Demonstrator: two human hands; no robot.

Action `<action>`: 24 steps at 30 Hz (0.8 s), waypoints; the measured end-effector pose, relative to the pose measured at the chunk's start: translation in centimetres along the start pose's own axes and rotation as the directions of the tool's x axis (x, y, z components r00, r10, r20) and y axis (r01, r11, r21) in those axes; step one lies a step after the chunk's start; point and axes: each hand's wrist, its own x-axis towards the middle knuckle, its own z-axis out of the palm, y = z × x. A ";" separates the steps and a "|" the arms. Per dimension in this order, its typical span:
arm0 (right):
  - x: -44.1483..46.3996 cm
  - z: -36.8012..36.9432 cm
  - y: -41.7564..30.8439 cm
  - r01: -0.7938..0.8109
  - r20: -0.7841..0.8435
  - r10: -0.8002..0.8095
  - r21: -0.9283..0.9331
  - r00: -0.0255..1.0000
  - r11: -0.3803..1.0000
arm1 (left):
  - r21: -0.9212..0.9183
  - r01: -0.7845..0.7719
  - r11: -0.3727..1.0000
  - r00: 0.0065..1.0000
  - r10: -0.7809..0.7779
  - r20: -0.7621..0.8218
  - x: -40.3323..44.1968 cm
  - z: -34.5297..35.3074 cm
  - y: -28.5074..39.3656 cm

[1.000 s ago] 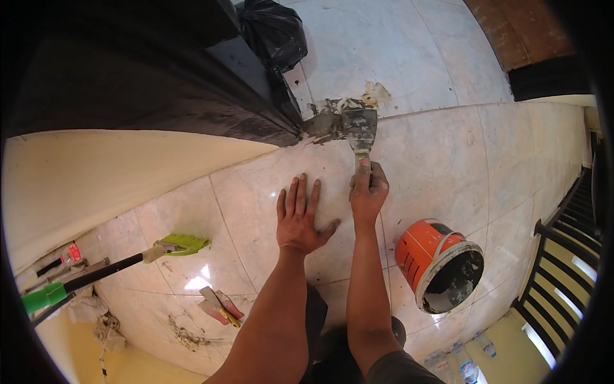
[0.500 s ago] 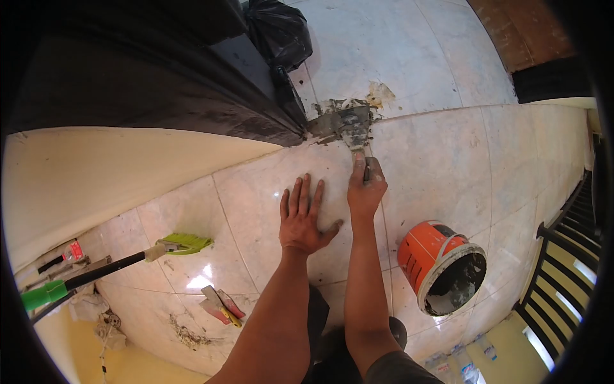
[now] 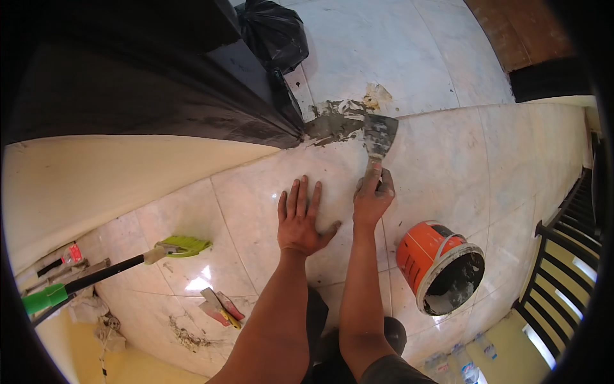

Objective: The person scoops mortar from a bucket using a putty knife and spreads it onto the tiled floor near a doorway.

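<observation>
Flat on the tiled floor (image 3: 441, 153) rests my left hand (image 3: 300, 221), its fingers spread and nothing in it. My right hand (image 3: 373, 197) is wrapped round the handle of a putty knife (image 3: 380, 134) with a wide, smeared blade. That blade lies at the right end of a patch of wet grey mortar (image 3: 334, 127), which covers the floor by the foot of a black-covered corner. A pale chipped spot (image 3: 377, 96) shows just beyond the patch. The mortar directly under the blade is hidden.
An orange bucket (image 3: 419, 253) with grey residue lies tilted to the right. Trowels (image 3: 220, 307) and a green-bristled broom (image 3: 184, 246) are at the left. A black plastic bag (image 3: 272, 35) stands beside the black sheeting (image 3: 147, 83). Black railings (image 3: 563, 249) edge the right side.
My right hand has moved the putty knife rightward, off the middle of the mortar, uncovering more of the grey patch. My left hand has stayed on the floor.
</observation>
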 end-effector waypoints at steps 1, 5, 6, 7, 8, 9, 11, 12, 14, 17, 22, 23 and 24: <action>-0.3 0.3 -0.2 0.026 0.030 -0.026 0.011 0.999 1.000 | 0.001 -0.002 1.000 1.000 0.002 -0.006 0.0 0.0 -0.1; -1.0 2.0 0.4 0.117 0.059 -0.113 -0.059 0.992 0.991 | 0.025 0.017 1.000 0.999 -0.018 0.027 0.1 -0.4 0.2; -0.9 2.1 0.9 0.136 0.076 -0.130 -0.080 0.989 0.987 | 0.027 0.016 0.999 1.000 -0.017 0.025 0.1 -0.4 0.1; -0.8 2.2 1.5 0.156 0.094 -0.146 -0.100 0.985 0.983 | 0.015 0.016 1.000 1.000 -0.016 0.020 0.1 -0.3 0.1; -0.6 2.0 1.9 0.154 0.096 -0.145 -0.098 0.985 0.983 | 0.002 0.016 1.000 1.000 -0.016 0.017 0.1 -0.3 0.1; -0.4 1.8 2.0 0.159 0.095 -0.145 -0.154 0.985 0.975 | 0.003 0.017 1.000 1.000 -0.017 0.018 0.1 -0.2 0.0; -0.3 1.3 2.1 0.160 0.094 -0.143 -0.215 0.985 0.963 | 0.011 0.007 1.000 1.000 -0.007 -0.012 0.0 0.0 0.0; -0.2 1.2 2.1 0.147 0.070 -0.134 -0.243 0.988 0.959 | 0.009 0.006 1.000 1.000 -0.006 -0.012 0.0 0.0 0.2; -0.2 1.1 1.9 0.137 0.045 -0.130 -0.264 0.990 0.955 | 0.010 0.028 1.000 0.999 -0.028 0.033 0.1 -0.3 0.2; -0.8 1.2 1.2 0.063 0.033 -0.058 -0.171 0.998 0.983 | -0.003 0.018 1.000 1.000 -0.018 0.013 0.1 -0.2 0.1; -1.6 0.5 0.4 -0.137 -0.057 0.144 0.120 0.988 0.983 | -0.007 0.007 1.000 1.000 -0.007 -0.002 0.1 0.0 -0.1; -1.7 0.4 0.4 -0.135 -0.061 0.143 0.117 0.988 0.984 | -0.011 -0.006 1.000 1.000 0.006 -0.024 0.0 0.1 -0.1; -2.0 0.6 0.4 -0.095 -0.044 0.098 0.076 0.994 0.993 | -0.013 -0.009 1.000 1.000 0.009 -0.023 0.0 0.1 0.0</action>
